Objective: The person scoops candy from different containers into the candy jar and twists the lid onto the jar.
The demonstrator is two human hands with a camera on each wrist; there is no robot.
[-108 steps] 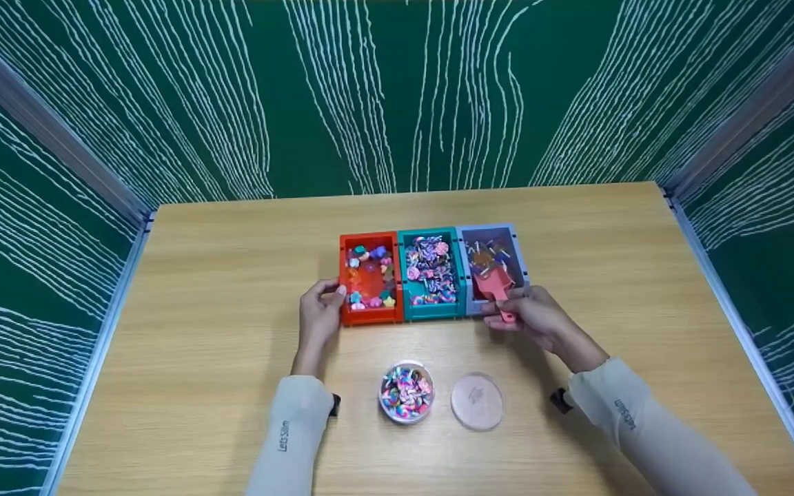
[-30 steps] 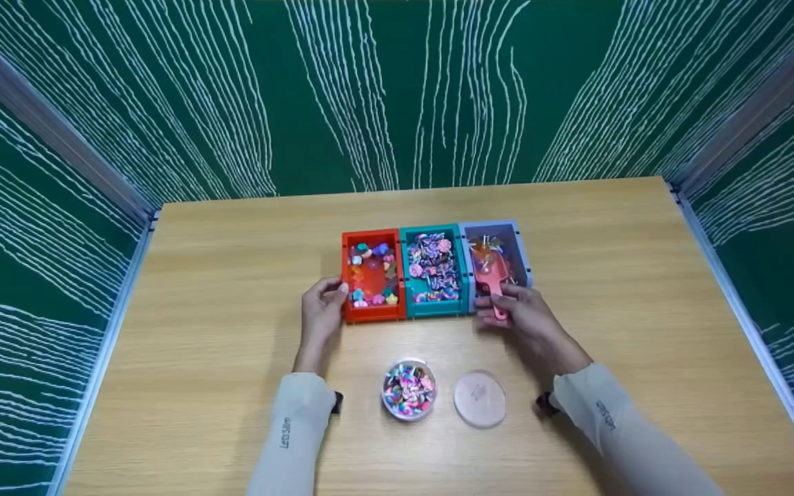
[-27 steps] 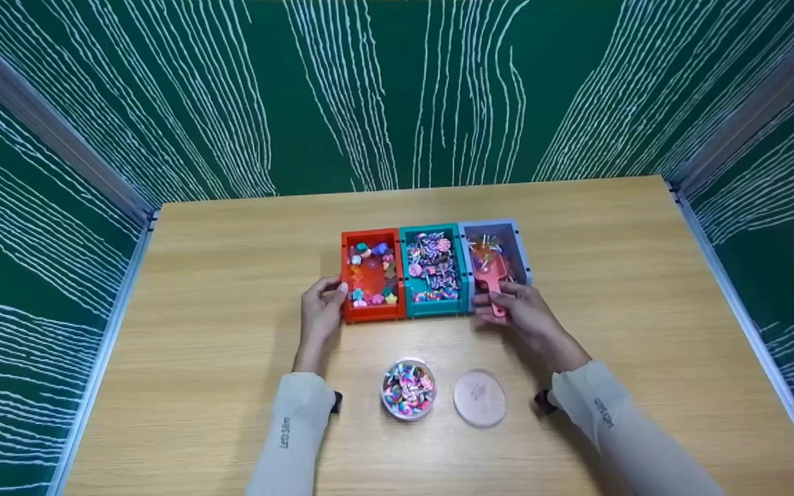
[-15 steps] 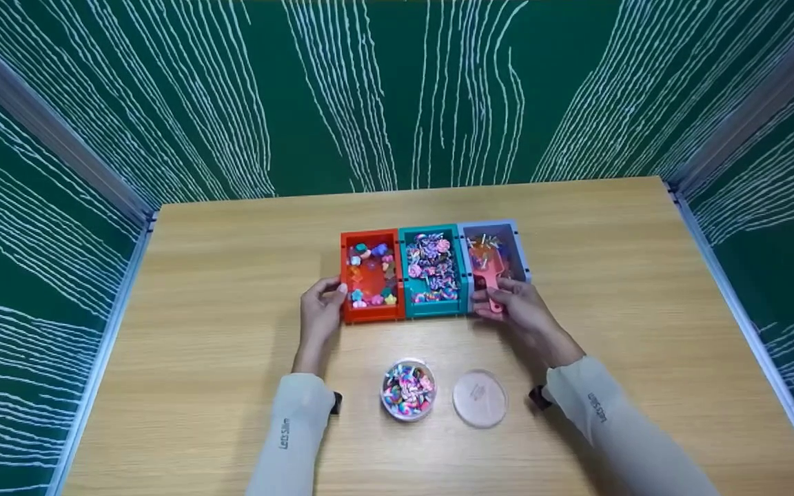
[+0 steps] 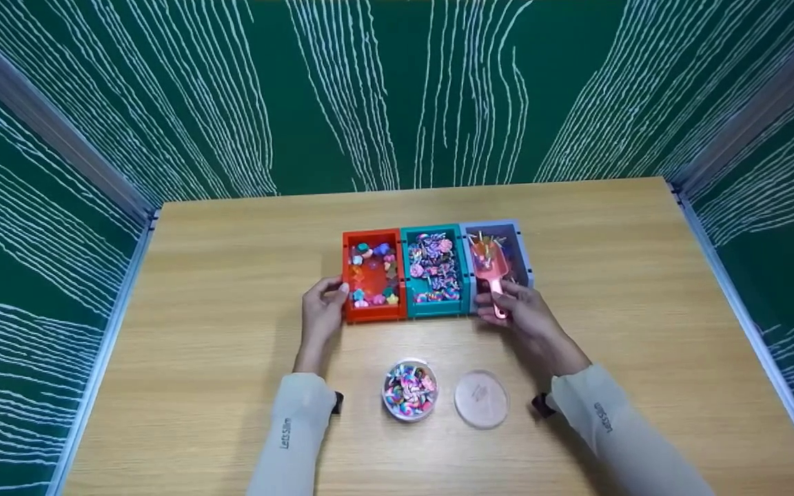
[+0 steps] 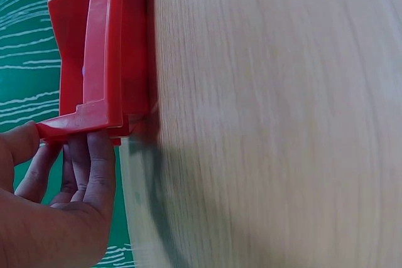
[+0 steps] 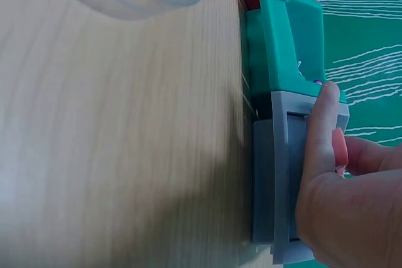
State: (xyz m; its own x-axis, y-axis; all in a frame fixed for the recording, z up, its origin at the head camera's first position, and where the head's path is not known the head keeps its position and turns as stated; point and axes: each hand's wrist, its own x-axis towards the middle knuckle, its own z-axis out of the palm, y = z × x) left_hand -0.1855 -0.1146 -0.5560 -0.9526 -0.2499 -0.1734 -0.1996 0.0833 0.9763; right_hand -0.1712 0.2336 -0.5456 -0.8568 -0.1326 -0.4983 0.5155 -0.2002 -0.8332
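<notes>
Three joined storage bins stand in a row: a red bin (image 5: 373, 314), a teal bin (image 5: 436, 309) and a grey-purple bin (image 5: 524, 256). My left hand (image 5: 322, 311) grips the red bin's left side, thumb at the rim and fingers against the outer wall. In my right hand (image 5: 533, 318) I hold a small pink scoop (image 5: 496, 277) by its handle, over the front of the grey-purple bin. Small clear and amber pieces (image 5: 486, 249) show in and around the scoop's blade. Flower-like and star-shaped charms lie in the red bin, and candy-like charms crowd the teal one.
A round clear tub (image 5: 384, 403) full of multicoloured candy-like charms stands in front of the bins. To its right a clear round lid (image 5: 481, 399) lies flat on the wooden table (image 5: 218, 331). Green walls with white wavy lines enclose the back and sides.
Over the earlier frames my right hand has shifted a little left with the scoop inside the grey-purple bin. Pieces now show in the scoop's blade. My left hand keeps its grip.
</notes>
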